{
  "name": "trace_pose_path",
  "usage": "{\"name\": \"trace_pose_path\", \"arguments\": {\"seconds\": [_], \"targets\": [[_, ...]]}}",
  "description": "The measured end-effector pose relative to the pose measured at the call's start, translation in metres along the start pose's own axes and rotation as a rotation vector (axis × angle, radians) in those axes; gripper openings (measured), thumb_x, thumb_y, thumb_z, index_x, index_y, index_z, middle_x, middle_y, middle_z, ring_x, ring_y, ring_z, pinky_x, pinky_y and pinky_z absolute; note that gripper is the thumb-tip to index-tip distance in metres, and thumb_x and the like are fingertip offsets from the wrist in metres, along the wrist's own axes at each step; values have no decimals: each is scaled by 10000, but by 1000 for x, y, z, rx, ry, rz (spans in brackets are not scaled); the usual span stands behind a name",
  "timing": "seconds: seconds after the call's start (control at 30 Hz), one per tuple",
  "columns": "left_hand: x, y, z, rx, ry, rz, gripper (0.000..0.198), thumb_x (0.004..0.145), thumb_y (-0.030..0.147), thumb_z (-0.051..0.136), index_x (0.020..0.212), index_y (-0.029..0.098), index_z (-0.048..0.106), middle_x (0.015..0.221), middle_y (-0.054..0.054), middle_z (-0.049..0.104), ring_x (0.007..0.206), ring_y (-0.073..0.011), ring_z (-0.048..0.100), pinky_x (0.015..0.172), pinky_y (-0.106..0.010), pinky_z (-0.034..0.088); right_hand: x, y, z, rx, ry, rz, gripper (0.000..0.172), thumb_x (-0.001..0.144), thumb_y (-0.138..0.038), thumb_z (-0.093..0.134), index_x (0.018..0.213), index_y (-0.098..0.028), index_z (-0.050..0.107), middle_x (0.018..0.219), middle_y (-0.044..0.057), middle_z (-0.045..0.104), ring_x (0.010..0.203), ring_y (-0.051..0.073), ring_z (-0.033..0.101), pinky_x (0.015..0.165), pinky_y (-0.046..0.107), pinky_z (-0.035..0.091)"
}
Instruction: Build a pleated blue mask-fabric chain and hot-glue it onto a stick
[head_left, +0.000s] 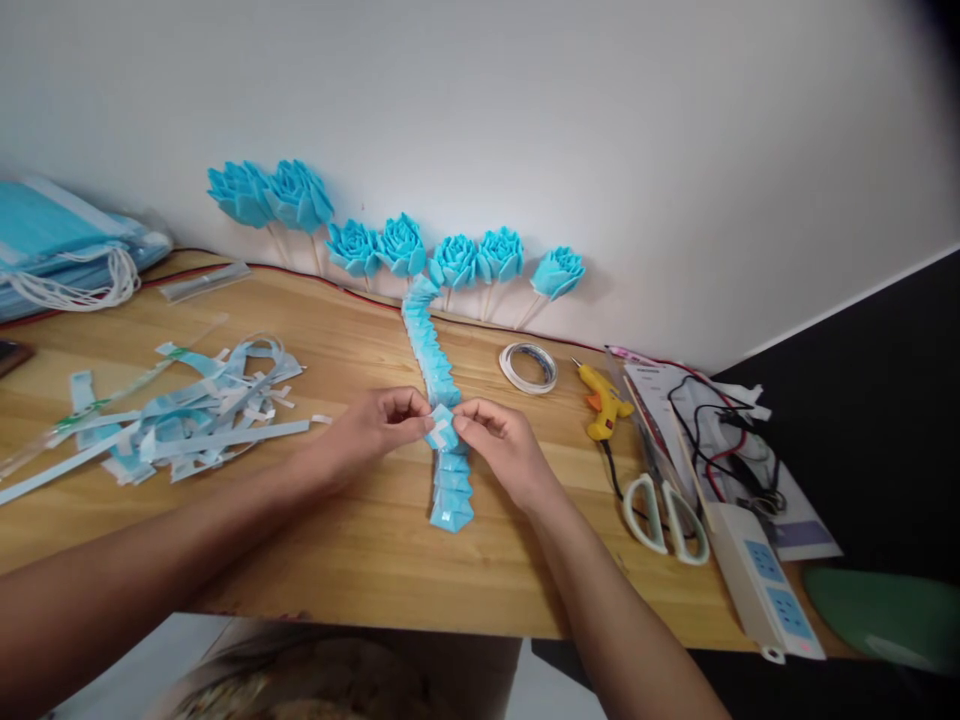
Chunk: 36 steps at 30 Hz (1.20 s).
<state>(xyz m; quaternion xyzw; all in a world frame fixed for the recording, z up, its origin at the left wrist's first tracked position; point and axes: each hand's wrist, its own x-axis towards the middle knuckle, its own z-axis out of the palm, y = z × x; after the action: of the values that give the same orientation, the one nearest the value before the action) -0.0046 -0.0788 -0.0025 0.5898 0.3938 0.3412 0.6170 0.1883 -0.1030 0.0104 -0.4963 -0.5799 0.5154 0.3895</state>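
Between my two hands is a small folded blue petal point(442, 430) with a white strip on its face. My left hand point(390, 425) pinches its left edge, and the fingertips of my right hand point(491, 430) close on its right edge. Beneath and behind it runs a long row of overlapping folded blue petals point(452, 490) on the wooden table. The middle of that row is partly covered by the held petal and my fingers.
Several blue flowers on sticks point(454, 262) lean against the wall. Blue and white scraps point(195, 415) lie left. To the right are a tape roll point(551, 372), yellow glue gun point(606, 400), scissors point(652, 515) and a power strip point(757, 570). Stacked blue masks point(60, 240) sit far left.
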Motion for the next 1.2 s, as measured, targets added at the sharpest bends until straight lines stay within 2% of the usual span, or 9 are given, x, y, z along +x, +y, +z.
{"name": "trace_pose_path", "arguments": {"seconds": [0.13,0.23,0.43,0.53,0.67,0.87,0.97,1.07,1.2], "targets": [[1,0,0,-26,88,18,319,742,465,706,753,168,590,661,36,556,604,-94,451,592,-229,366,1,1,-1,31,-49,27,275,844,-448,602,811,-183,669,727,9,610,690,137,520,631,255,404],[0,2,0,-22,120,35,322,752,471,693,742,167,586,610,50,496,570,-88,409,566,-224,349,1,3,0,14,-72,31,253,828,-424,628,778,-177,655,734,7,612,675,127,512,626,250,391],[-2,7,-1,30,92,95,355,902,480,517,750,167,590,694,13,552,672,-120,488,648,-245,407,0,2,1,-56,12,-11,230,803,-381,626,703,-174,618,677,-11,570,638,115,484,597,241,377],[-2,7,-2,47,87,95,336,851,493,596,789,163,613,703,17,550,667,-118,473,645,-245,396,-1,0,2,-79,5,-11,231,796,-384,628,699,-175,612,648,-18,547,609,109,465,569,235,366],[-1,6,-1,11,149,65,338,795,487,652,716,162,604,641,27,524,615,-105,432,613,-240,371,-2,-1,3,-106,-9,-27,238,802,-385,625,679,-183,597,628,-23,532,592,106,455,555,231,365],[-1,8,-2,60,157,94,352,868,469,564,674,176,546,615,27,497,611,-109,449,612,-238,392,-1,0,2,-116,23,-47,221,804,-369,621,682,-185,609,637,-21,555,596,109,467,561,231,376],[-3,10,-3,150,276,182,309,904,433,521,729,180,553,666,20,528,635,-114,467,629,-241,405,0,0,2,-125,83,-49,222,794,-369,623,666,-188,604,632,-19,566,599,114,476,573,236,385],[-8,12,-1,308,366,336,214,895,358,573,787,176,604,715,12,584,668,-117,502,651,-240,407,1,1,3,-139,127,-51,219,788,-377,622,674,-191,604,647,-12,582,608,121,490,585,243,396],[-12,11,5,554,256,493,167,901,260,594,773,173,658,691,4,605,662,-117,536,655,-240,406,0,0,5,-149,126,-76,213,793,-378,624,692,-191,613,662,-7,585,619,125,494,598,249,407]]}}
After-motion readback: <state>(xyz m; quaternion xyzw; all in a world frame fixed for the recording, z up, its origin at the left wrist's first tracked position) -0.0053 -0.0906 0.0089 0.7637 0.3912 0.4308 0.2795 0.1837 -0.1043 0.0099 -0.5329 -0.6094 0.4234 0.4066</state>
